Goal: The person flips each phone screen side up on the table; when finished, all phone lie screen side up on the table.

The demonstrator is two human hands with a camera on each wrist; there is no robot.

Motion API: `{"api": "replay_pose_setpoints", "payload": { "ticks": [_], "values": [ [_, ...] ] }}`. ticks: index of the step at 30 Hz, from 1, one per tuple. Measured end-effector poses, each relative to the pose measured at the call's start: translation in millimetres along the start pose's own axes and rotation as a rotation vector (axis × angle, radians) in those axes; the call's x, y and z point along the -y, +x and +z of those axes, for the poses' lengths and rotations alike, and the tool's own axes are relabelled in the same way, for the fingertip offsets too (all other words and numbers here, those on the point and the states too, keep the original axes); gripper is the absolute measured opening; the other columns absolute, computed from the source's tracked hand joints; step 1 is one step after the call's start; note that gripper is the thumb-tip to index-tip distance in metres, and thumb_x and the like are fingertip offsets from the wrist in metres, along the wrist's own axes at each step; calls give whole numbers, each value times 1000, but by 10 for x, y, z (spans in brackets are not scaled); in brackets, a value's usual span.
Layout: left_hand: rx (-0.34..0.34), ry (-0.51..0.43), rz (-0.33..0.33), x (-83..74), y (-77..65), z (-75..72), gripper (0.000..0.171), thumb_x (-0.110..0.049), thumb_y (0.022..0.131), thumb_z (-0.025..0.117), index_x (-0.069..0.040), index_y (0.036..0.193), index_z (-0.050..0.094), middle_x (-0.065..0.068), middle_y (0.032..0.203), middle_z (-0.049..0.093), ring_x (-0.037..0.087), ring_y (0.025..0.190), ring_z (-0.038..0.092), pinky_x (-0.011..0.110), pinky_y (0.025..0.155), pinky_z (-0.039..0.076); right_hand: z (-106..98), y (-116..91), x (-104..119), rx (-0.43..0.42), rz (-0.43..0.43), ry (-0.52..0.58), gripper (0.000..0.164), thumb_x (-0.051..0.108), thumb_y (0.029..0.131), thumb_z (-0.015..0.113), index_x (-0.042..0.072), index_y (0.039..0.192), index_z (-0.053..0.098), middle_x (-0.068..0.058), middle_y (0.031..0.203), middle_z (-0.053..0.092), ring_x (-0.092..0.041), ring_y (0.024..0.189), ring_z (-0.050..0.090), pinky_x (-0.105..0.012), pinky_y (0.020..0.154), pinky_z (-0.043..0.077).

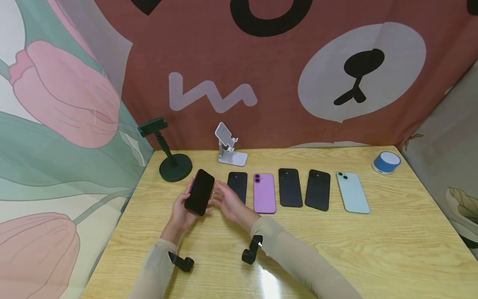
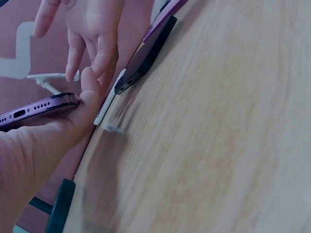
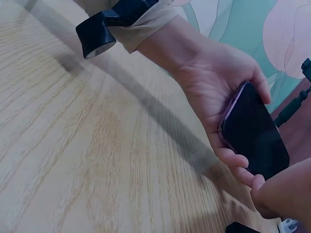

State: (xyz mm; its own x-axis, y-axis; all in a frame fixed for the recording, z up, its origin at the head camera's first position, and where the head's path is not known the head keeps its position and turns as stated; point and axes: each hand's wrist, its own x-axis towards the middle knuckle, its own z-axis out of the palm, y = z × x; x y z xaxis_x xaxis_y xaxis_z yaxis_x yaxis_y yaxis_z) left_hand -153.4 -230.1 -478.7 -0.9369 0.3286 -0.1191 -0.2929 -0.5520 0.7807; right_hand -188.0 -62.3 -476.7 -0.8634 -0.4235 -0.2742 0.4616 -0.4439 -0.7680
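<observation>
A smartphone with a dark screen and purple frame lies tilted in my left hand, raised off the table. My left thumb runs along one long edge, and the fingers curl round the opposite edge in the right wrist view. Its bottom edge with the charging port shows in the left wrist view. My right hand is just right of the phone with loosely bent fingers and nothing in its grip. Beneath that hand, a dark phone on the table is partly hidden.
Rightward in a row lie a purple phone, two black phones, one beside the other, and a light blue phone. Behind stand a dark green phone stand and a white one. A blue-and-white cylinder sits far right.
</observation>
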Motion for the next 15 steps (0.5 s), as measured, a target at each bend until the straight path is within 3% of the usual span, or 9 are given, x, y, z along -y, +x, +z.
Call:
{"api": "replay_pose_setpoints", "payload": {
  "ticks": [4,8,11,15],
  "values": [
    [14,-124,31,14,-1,-63,62,-14,94,0,-37,150,-12,9,158,-8,48,133,17,62,97,27,-4,9,6,-8,32,14,62,30,101,38,-1,149,13,-37,148,14,-47,135,22,-47,109,26],
    [86,-176,45,20,3,-113,62,-14,93,-4,-39,149,-13,11,157,-14,52,133,15,64,103,20,-22,18,1,18,72,32,61,35,102,35,4,150,14,-33,149,20,-43,128,35,-44,100,37],
    [125,-204,49,21,5,-136,63,-13,91,-6,-37,149,-15,12,156,-17,50,131,26,63,103,22,-28,23,-5,43,85,51,59,38,102,31,7,150,14,-28,149,24,-31,114,45,-39,84,43],
    [132,-217,54,13,-1,-141,62,-11,92,-7,-34,149,-16,6,156,-20,32,125,45,54,96,39,-33,25,0,62,82,79,63,44,101,30,9,150,13,-21,150,26,-22,97,46,-33,73,40]
  ]
}}
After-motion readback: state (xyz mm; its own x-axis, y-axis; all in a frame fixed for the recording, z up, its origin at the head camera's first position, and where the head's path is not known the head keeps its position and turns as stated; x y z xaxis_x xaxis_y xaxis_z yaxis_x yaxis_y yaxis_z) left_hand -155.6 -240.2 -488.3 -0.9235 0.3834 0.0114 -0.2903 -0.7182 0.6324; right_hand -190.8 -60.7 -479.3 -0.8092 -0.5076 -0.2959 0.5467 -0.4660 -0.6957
